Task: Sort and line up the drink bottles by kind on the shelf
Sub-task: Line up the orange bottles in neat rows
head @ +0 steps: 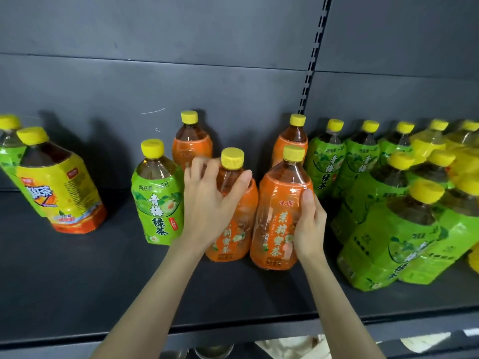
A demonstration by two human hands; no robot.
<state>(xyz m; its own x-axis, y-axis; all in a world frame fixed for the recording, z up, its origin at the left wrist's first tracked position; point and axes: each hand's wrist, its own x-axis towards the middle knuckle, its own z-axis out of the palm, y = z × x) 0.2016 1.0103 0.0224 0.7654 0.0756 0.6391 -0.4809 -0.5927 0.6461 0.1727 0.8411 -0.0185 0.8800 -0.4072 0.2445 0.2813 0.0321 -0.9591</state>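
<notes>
In the head view, your right hand [309, 229] grips the right orange bottle [277, 216], which stands upright on the dark shelf [116, 281]. The thumb lies on the label and the fingers curl round the far side. Your left hand [207, 206] wraps over the shoulder of the left orange bottle [243, 211], fingers curled round it. That bottle stands just left of the right orange bottle, touching it or nearly so. Two more orange bottles [191, 146] stand behind the right orange bottle, against the back panel. A lone green bottle [158, 206] sits further left, past your left hand. A yellow bottle [62, 193] stands well to the left. Packed green bottles [383, 229] crowd just to its right.
</notes>
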